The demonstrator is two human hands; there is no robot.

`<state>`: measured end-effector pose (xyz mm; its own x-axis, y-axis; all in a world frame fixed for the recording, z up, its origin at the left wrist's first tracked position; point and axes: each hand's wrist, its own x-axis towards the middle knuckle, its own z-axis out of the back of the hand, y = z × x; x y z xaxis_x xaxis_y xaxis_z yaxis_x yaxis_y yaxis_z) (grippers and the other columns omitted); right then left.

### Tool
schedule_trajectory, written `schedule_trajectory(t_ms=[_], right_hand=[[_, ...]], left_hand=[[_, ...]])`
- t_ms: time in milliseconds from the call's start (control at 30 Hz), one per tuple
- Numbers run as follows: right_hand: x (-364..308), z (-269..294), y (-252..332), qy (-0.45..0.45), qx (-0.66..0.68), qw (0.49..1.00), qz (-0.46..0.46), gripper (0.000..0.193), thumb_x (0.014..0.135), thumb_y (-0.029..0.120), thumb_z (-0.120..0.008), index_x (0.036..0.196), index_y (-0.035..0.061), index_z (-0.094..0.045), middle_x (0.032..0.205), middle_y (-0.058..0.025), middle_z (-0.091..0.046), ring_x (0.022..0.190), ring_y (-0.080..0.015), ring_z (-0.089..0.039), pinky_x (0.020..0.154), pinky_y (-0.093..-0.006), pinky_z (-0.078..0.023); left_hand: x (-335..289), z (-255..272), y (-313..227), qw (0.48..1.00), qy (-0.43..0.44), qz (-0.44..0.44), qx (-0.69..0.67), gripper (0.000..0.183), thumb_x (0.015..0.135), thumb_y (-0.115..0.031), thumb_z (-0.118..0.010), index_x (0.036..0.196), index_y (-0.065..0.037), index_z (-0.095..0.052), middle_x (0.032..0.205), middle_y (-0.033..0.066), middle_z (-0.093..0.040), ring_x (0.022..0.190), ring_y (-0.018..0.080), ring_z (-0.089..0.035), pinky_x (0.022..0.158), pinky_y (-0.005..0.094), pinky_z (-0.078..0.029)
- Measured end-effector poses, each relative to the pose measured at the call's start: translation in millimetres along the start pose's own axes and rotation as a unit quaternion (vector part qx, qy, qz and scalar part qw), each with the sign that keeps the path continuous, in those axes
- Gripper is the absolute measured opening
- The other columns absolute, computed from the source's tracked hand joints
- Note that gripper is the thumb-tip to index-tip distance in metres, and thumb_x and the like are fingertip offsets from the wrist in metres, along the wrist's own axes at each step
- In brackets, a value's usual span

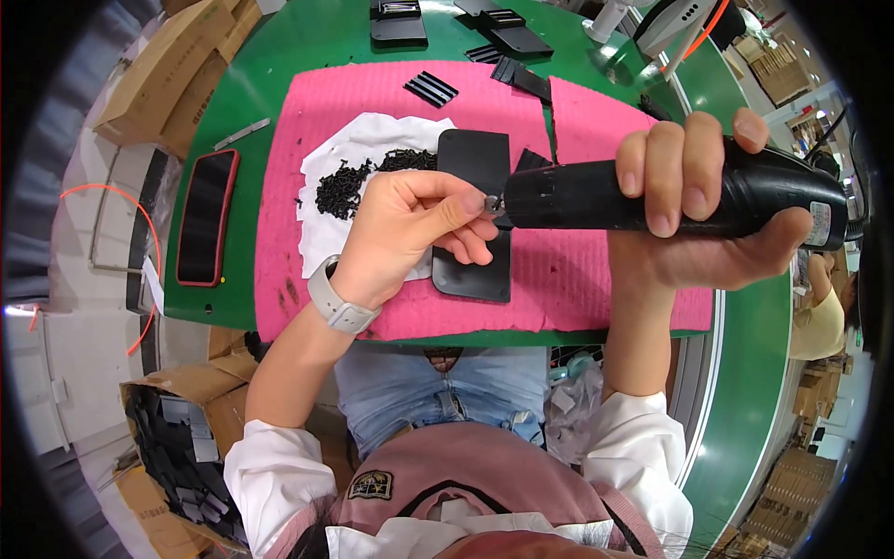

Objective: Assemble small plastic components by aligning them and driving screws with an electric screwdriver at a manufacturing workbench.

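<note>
One black power tool (579,197), likely heavy and rigid, suits the right hand (703,166) wrapped round its body; left fingers (469,202) pinch a metal piece (495,205) at its nose.

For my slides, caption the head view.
Right fingers grip a black tool over a pink mat, left fingers pinched at its tip.
</note>
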<state>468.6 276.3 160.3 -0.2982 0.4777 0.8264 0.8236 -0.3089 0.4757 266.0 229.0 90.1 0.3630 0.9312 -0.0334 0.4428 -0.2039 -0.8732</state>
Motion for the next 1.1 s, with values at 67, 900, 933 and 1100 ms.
schedule_trajectory(t_ms=[67,900,933,1100], right_hand=[[-0.1,-0.8,-3.2,-0.011,-0.006,1.000,-0.016,0.057,0.084,0.053,-0.055,0.115,0.0053,-0.048,0.067,0.0010,-0.046,0.052,-0.0113,-0.045,0.062,-0.0303,-0.039],[20.8,-17.9,-44.2,0.010,-0.196,0.968,-0.157,0.041,0.087,0.040,-0.049,0.107,0.0044,-0.045,0.059,-0.0057,-0.045,0.043,-0.0132,-0.041,0.047,-0.0286,-0.037],[19.7,-18.0,-43.8,0.006,-0.176,0.972,-0.154,0.039,0.087,0.039,-0.049,0.106,0.0043,-0.045,0.059,-0.0059,-0.045,0.043,-0.0132,-0.041,0.047,-0.0286,-0.037],[22.2,-19.2,-49.3,-0.002,-0.161,0.974,-0.158,0.031,0.087,0.032,-0.047,0.099,0.0044,-0.044,0.058,-0.0060,-0.044,0.041,-0.0130,-0.040,0.044,-0.0283,-0.036]], left_hand=[[0.0,3.3,4.1,1.000,-0.009,-0.020,0.007,0.019,0.089,-0.014,-0.061,0.092,0.005,-0.064,0.079,0.0158,-0.066,0.065,0.0205,-0.067,0.055,0.0244,-0.053],[6.0,11.4,6.6,0.930,-0.108,-0.004,0.352,0.042,0.086,-0.014,-0.055,0.113,0.016,-0.043,0.054,0.0101,-0.056,0.039,0.0191,-0.055,0.044,0.0304,-0.043],[6.7,9.1,5.6,0.931,-0.110,0.008,0.347,0.041,0.085,-0.013,-0.056,0.112,0.015,-0.043,0.055,0.0109,-0.056,0.041,0.0201,-0.056,0.045,0.0312,-0.043],[7.9,10.8,13.9,0.914,-0.119,-0.026,0.388,0.037,0.083,-0.012,-0.058,0.108,0.013,-0.046,0.058,0.0139,-0.058,0.051,0.0253,-0.058,0.052,0.0351,-0.044]])
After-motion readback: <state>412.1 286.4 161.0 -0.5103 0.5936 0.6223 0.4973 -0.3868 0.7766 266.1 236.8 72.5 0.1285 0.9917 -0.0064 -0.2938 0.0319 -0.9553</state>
